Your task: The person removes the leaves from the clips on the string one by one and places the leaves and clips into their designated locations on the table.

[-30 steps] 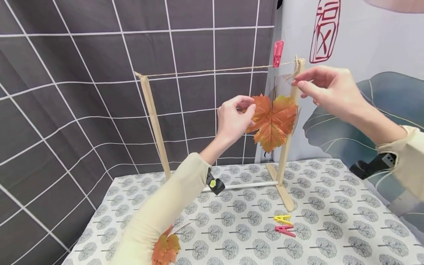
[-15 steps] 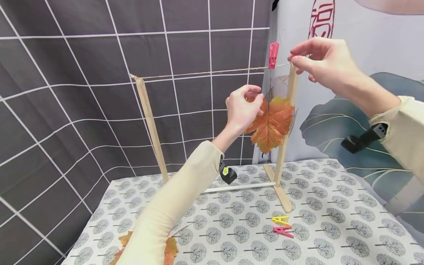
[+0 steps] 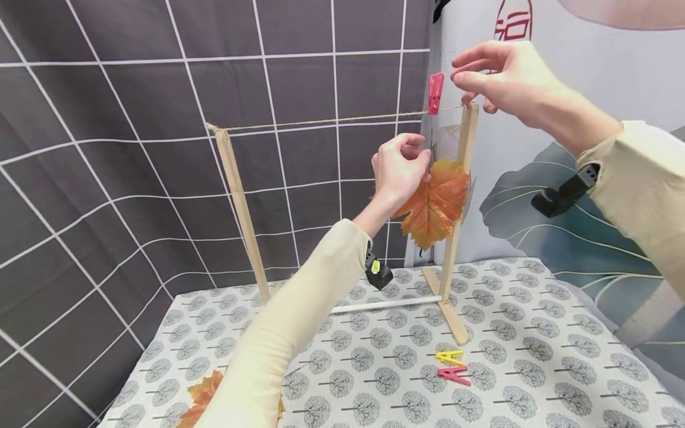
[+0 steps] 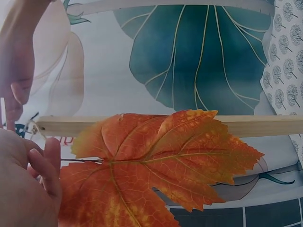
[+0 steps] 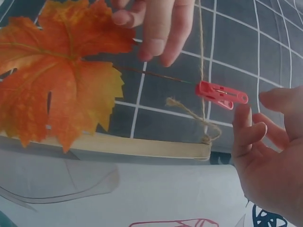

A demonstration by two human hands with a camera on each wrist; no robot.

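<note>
A pink clothespin (image 3: pixel 436 94) grips the twine line (image 3: pixel 332 120) near the right post, and the stem of an orange maple leaf (image 5: pixel 61 61) runs up to it. The leaf hangs below the line, in front of the post in the head view. My right hand (image 3: pixel 505 80) is just right of the clothespin, thumb and forefinger parted near its handle end in the right wrist view. My left hand (image 3: pixel 401 166) is beside the leaf's upper left part, its relaxed fingers holding nothing and partly covering the leaf in the head view.
The line spans two wooden posts, left (image 3: pixel 243 214) and right (image 3: pixel 461 196), joined low down by a white rod (image 3: pixel 387 305). A yellow clothespin (image 3: pixel 449 357) and another pink clothespin (image 3: pixel 453 375) lie on the patterned tablecloth (image 3: pixel 369 380). More leaves (image 3: pixel 202 399) lie partly behind my left sleeve.
My right hand has risen from beside the right post and moved left toward the clothespin on the line. The left hand has shifted slightly up and right across the leaf's edge.
</note>
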